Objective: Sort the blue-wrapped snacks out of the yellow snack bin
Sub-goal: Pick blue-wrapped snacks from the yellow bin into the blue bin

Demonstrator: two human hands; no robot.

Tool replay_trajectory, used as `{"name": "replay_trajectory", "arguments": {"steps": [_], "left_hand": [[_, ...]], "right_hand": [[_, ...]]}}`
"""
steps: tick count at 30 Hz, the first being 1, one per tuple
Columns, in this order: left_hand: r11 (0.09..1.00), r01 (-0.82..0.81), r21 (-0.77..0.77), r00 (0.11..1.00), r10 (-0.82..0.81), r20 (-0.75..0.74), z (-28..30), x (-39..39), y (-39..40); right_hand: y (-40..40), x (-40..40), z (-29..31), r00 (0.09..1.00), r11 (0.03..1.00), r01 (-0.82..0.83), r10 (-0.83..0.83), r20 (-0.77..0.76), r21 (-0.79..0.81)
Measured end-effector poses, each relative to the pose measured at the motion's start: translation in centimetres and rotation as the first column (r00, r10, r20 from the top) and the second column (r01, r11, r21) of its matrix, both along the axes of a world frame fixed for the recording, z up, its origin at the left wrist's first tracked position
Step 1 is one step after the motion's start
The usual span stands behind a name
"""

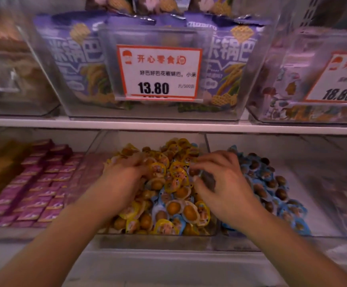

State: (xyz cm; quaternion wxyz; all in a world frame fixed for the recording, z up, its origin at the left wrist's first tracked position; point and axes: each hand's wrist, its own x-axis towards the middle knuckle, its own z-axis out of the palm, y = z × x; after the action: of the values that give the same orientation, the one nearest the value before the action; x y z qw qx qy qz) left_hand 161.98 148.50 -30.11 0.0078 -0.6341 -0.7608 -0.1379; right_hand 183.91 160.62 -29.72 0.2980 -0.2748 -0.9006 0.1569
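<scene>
Forearms: both mine, nearest the lens, reaching over the shelf lip into the lower row.
Left hand (125, 175): fingers curled down into the yellow pile at its left side – blurred, so can't tell if it grips anything.
Right hand (220, 179): thumb & fingertips drawn together at the pile's right edge, seemingly pinching a small pack; its colour is too blurred to tell.
Yellow snack bin (158, 238): clear tub, centre of lower shelf, heaped w/ yellow-wrapped snacks (176, 179).
Blue-wrapped snacks (160, 196): several strays still mixed in, mostly mid-pile & near the front wall.
Blue bin (282, 193): just right of the yellow one, already holding blue packs – likely drop spot.
Technique: I'd rake yellow aside w/ the left hand to expose blue edges, pick w/ the right, carry over the divider; pinch by the wrapper rim so neighbours don't spill out.
Pink packs (36, 189): bin to the left, stacked in rows.
Price tag (159, 72): on the purple-bag bin above – reads 13.80, 开心零食 in red.
Right tag (342, 79): 18.80, partly cut off.
</scene>
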Motion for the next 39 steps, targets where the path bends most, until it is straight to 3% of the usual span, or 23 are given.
{"name": "replay_trajectory", "arguments": {"steps": [3, 6, 9, 11, 14, 19, 23, 26, 27, 29, 30, 32, 39], "left_hand": [[0.997, -0.053, 0.061, 0.993, 0.059, -0.098, 0.2, -0.3, -0.3], [0.982, 0.066, 0.175, 0.998, -0.067, 0.000, 0.4, 2.1, -0.6], [0.973, 0.230, -0.028, 0.964, -0.224, 0.145, -1.0, 5.0, -0.4], [0.967, 0.206, -0.153, 0.969, -0.180, 0.167, -1.9, 4.9, -0.1], [0.969, 0.129, -0.212, 0.988, -0.106, 0.113, -2.1, 2.8, 0.2], [0.950, 0.120, -0.289, 0.992, -0.125, 0.001, -2.5, 2.7, 0.9], [0.961, 0.122, -0.249, 0.992, -0.114, 0.044, -2.0, 3.0, 1.1], [0.957, 0.182, -0.227, 0.983, -0.174, 0.055, -1.4, 2.6, 0.9], [0.955, 0.192, -0.228, 0.981, -0.183, 0.056, -1.2, 2.4, 0.7], [0.956, 0.199, -0.215, 0.980, -0.197, 0.031, -1.1, 1.9, 0.2], [0.961, 0.194, -0.196, 0.980, -0.197, 0.006, -1.2, 1.6, 0.0], [0.974, 0.167, -0.156, 0.985, -0.173, -0.025, -1.2, 1.2, -0.3], [0.998, 0.034, 0.059, 0.993, -0.040, 0.113, -0.3, -0.1, -0.8]], "right_hand": [[0.1, 0.0, -0.3, 1.000, 0.998, -0.001, 0.000, 0.018, 0.065], [0.0, -0.1, -0.6, 1.000, 0.998, 0.016, -0.016, 0.005, 0.061], [-0.1, -0.5, -0.8, 0.999, 0.997, 0.047, -0.046, -0.026, 0.054], [-0.2, -0.7, -0.8, 0.999, 0.998, 0.042, -0.041, -0.035, 0.048], [-0.2, -0.5, -0.9, 0.999, 0.999, 0.031, -0.029, -0.045, 0.043], [-0.3, -0.3, -0.9, 0.999, 0.999, 0.016, -0.015, -0.051, 0.034], [-0.9, -0.2, 0.1, 1.000, 0.993, 0.030, -0.030, -0.005, 0.118], [-1.5, -0.3, 1.5, 0.987, 0.914, -0.150, 0.114, 0.116, 0.378], [-1.9, -0.5, 1.8, 0.957, 0.885, -0.277, 0.218, 0.193, 0.375], [-3.2, -0.9, 1.8, 0.844, 0.857, -0.471, 0.369, 0.389, 0.208], [-3.7, -1.3, 1.3, 0.784, 0.861, -0.496, 0.385, 0.488, 0.117], [-4.0, -1.8, 0.4, 0.717, 0.879, -0.470, 0.328, 0.616, 0.080], [-3.9, -2.6, 0.4, 0.647, 0.921, -0.383, 0.210, 0.733, 0.075]]}}
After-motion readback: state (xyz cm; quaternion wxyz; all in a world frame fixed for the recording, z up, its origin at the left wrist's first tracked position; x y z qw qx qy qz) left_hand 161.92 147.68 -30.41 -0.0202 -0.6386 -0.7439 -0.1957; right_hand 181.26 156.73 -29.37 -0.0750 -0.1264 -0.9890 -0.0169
